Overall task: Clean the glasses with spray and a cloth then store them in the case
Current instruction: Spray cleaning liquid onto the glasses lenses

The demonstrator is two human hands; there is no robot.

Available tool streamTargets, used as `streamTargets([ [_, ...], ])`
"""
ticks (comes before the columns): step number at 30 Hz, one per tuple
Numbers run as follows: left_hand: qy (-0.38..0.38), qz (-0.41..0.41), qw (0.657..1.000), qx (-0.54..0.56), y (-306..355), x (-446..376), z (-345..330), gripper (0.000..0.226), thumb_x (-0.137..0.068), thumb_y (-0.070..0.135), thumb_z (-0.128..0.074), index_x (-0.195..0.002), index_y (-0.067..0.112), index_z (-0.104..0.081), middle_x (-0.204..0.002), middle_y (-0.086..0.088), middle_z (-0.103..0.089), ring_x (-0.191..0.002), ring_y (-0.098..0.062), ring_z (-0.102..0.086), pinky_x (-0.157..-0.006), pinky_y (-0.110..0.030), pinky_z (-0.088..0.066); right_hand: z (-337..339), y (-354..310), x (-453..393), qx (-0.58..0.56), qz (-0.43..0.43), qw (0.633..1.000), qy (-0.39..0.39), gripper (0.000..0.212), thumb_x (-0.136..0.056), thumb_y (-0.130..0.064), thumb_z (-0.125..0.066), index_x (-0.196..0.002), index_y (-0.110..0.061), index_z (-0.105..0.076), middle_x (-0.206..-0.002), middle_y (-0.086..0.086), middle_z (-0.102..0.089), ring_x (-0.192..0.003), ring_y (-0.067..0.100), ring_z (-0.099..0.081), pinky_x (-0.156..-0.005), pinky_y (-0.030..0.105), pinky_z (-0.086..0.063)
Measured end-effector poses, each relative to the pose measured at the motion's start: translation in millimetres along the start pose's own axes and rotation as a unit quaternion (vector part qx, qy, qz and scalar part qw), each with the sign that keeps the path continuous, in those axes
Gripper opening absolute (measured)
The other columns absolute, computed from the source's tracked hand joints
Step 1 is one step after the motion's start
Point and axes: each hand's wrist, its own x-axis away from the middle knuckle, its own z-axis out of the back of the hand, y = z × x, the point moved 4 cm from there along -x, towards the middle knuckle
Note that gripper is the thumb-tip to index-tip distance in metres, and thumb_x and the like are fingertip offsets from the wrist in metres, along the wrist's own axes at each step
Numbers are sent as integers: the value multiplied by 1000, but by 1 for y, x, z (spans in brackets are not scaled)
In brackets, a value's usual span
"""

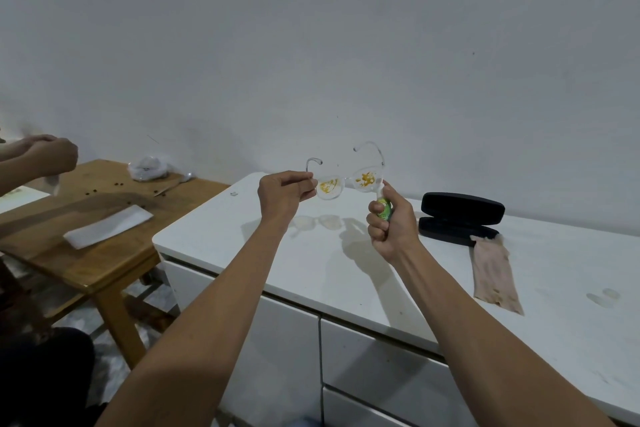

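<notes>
Orange smears on both lenses: glasses (346, 180) pinched in left hand (282, 196) above the table's (311, 263) back edge, right hand (391, 222) gripping spray (385, 210) at them (spraying stage); cloth (495, 274) unused, open case (460, 218) empty.

No text can be read anywhere; the green label on the spray bottle (385, 211), centre of frame, is too blurred.

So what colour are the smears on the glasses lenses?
Yellow-orange smears on both clear lenses, seen in the head view.
</notes>
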Motion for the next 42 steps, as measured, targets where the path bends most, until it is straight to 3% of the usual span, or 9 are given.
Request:
streamTargets([
  [4, -3, -5, 1000, -3, 2, 0, -2, 15, -76, -12, -80, -89, -5, -78, -81, -10, -77, -78, -24, -75, -75, -31, -64, -6, 4, 0, 9, -1, 1000, -17, 12, -104, -31, -53, -101, -34, -65, -60, -7, -40, -34, 4, -23, -32, 16, -11],
  [7, -3, -9, 1000, -5, 5, 0, -6, 16, -76, -12, -80, -91, -7, -78, -85, -13, -77, -80, -25, -77, -75, -30, -64, -9, 12, -1, 16, -14, 1000, -20, 12, -104, -31, -52, -93, -29, -56, -59, -8, -41, -33, 5, -23, -34, 17, -10],
  [18, -11, -5, 1000, 3, 10, 3, -15, 16, -76, -11, -80, -90, -4, -78, -87, -17, -76, -82, -28, -76, -75, -30, -64, -21, 31, 0, 96, 15, 995, -12, 26, -107, -29, -48, -119, -40, -68, -62, -6, -43, -39, 8, -22, -34, 17, -19],
  [36, -14, 0, 1000, 4, 5, 7, -14, 14, -76, -10, -81, -88, -3, -78, -86, -14, -77, -81, -26, -76, -76, -31, -64, -22, 31, 2, 32, 20, 999, 2, 20, -106, -25, -47, -113, -31, -64, -63, -4, -41, -37, 7, -25, -34, 16, -15],
  [39, -12, 2, 1000, 7, 4, 7, -14, 14, -76, -10, -81, -88, -4, -78, -87, -14, -77, -82, -25, -76, -76, -31, -64, -14, 26, 1, 74, 46, 995, 37, 14, -107, -23, -44, -113, -28, -56, -67, -2, -41, -40, 9, -25, -38, 18, -18],
  [42, -12, 3, 1000, 10, 2, 7, -18, 16, -76, -11, -80, -92, -8, -77, -86, -14, -77, -81, -25, -76, -74, -28, -63, 1, 7, 2, 127, 115, 979, 111, 22, -108, -28, -45, -124, -32, -60, -74, 1, -47, -40, 10, -31, -40, 18, -26],
])
